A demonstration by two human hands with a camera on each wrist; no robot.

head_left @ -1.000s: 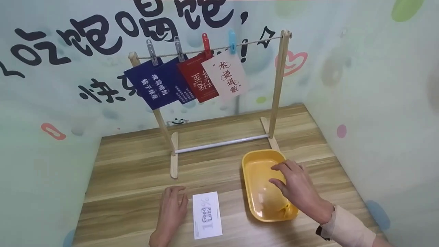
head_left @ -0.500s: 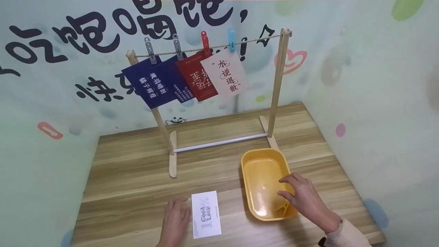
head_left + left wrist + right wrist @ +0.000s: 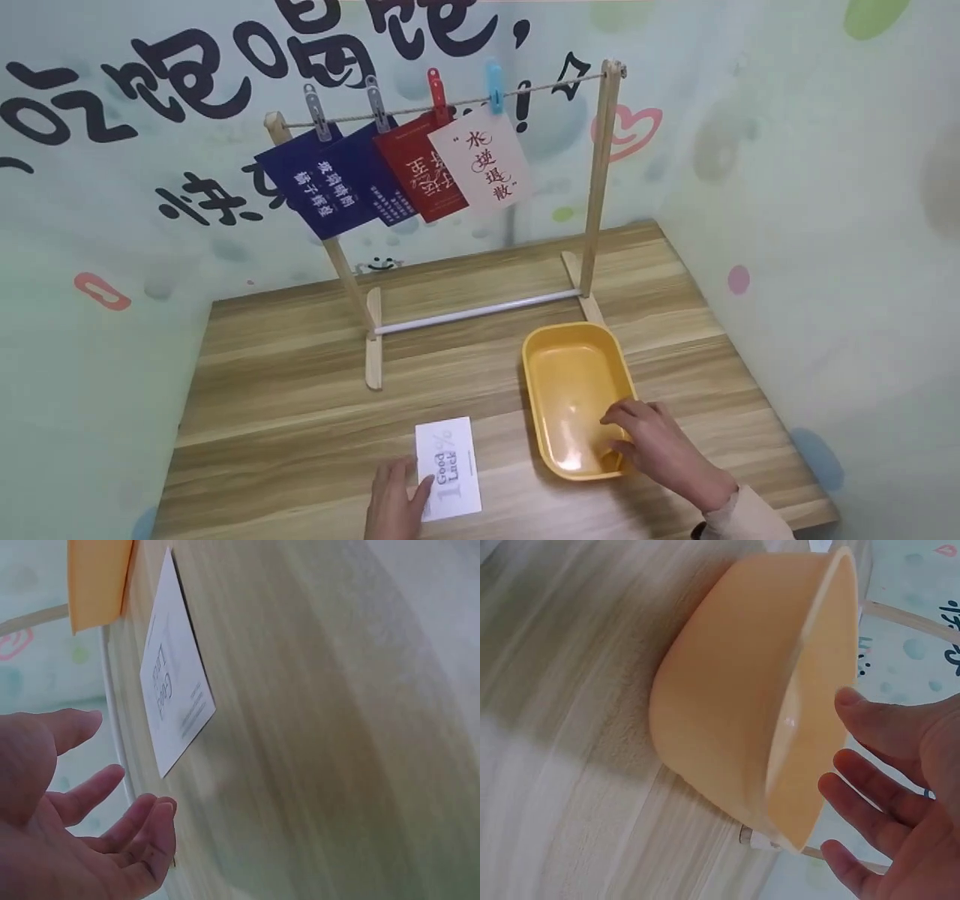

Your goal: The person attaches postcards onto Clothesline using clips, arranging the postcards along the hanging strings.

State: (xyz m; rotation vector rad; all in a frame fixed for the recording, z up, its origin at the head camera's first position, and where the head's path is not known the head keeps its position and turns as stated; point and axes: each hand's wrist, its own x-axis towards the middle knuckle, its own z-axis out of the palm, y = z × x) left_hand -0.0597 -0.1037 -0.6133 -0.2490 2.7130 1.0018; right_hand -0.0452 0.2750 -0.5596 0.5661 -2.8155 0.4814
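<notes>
A white card (image 3: 456,487) printed "Good Luck" lies flat on the wooden table. My left hand (image 3: 394,501) is at its left edge, the thumb overlapping the card in the head view. In the left wrist view, that hand's fingers (image 3: 90,795) are loosely bent and hold nothing. Over the near right side of a yellow plastic tub (image 3: 531,390) hovers my right hand (image 3: 664,454), its thumb and fingers apart. The right wrist view has its fingers (image 3: 862,810) at the tub's rim with nothing between them. The yellow clip in the tub is mostly hidden behind this hand.
Behind stands a wooden rack (image 3: 598,187) with a string across its top. Grey clips (image 3: 316,112), a red clip (image 3: 436,95) and a light blue clip (image 3: 495,86) hold two blue cards (image 3: 319,191), a red card (image 3: 420,169) and a pale card (image 3: 484,165).
My left hand has moved right, up to the white card. My right hand has lowered toward the near end of the tub, covering the yellow clip there.
</notes>
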